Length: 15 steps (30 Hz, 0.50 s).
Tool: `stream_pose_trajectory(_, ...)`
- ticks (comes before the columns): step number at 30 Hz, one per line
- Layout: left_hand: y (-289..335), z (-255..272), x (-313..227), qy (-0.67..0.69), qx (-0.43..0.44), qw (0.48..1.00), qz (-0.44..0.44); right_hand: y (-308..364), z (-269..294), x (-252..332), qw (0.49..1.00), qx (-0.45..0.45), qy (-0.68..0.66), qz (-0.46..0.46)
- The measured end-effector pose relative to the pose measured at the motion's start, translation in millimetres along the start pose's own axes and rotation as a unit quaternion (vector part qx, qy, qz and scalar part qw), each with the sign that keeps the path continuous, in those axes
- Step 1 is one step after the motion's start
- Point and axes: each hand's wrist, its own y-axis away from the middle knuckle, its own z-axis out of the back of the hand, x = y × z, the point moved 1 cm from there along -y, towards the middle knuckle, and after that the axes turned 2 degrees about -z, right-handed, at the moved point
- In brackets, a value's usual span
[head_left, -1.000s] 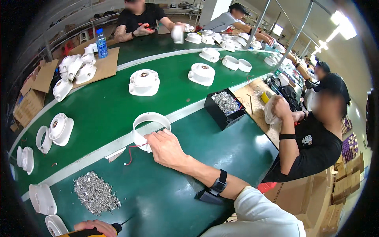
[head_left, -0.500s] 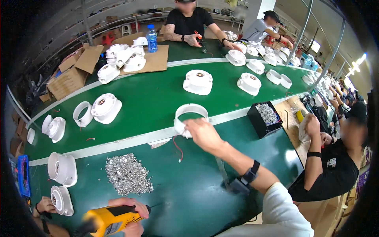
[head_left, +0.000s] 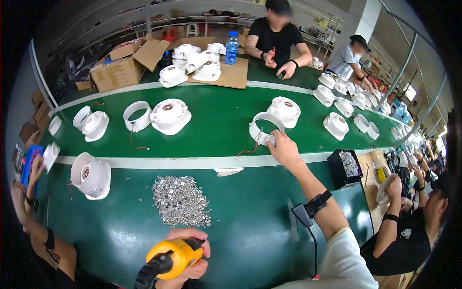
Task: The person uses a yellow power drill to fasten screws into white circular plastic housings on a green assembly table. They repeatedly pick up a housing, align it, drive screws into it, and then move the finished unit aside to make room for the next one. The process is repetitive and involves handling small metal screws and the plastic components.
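Near the front edge, my left hand [head_left: 204,243] is wrapped round a yellow power drill [head_left: 173,255] with a black cord end; its tip is hidden. My right hand [head_left: 284,149] reaches over the green belt and pinches the near rim of a white plastic ring [head_left: 257,130]. A red wire [head_left: 248,152] trails from this ring. Close behind it sits a white round-topped housing [head_left: 285,110], partly covered by the ring. On the near table, between my arms, lies a pile of small silver screws [head_left: 180,200].
A tall white housing [head_left: 90,176] stands at left, by a co-worker's hand [head_left: 36,168] at a white part. More housings [head_left: 171,117] and rings [head_left: 137,116] sit along the belt. A black screw box [head_left: 339,171] stands at right, near another person.
My right hand has moved the ring farther away, off the belt's near edge and up to the white housing. The drill has turned in my left hand. At left, a co-worker has lifted a white housing.
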Motion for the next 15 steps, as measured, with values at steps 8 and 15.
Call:
stream_pose_trajectory(8,2.4,11.8,8.0,0.145,0.005,0.989,0.039,3.8,-12.1,55.2,0.989,0.043,-0.003,0.144)
stream_pose_trajectory(15,5.7,12.3,14.7,0.106,-0.022,0.994,0.025,-12.4,-26.7,87.5,0.971,0.166,0.122,0.124)
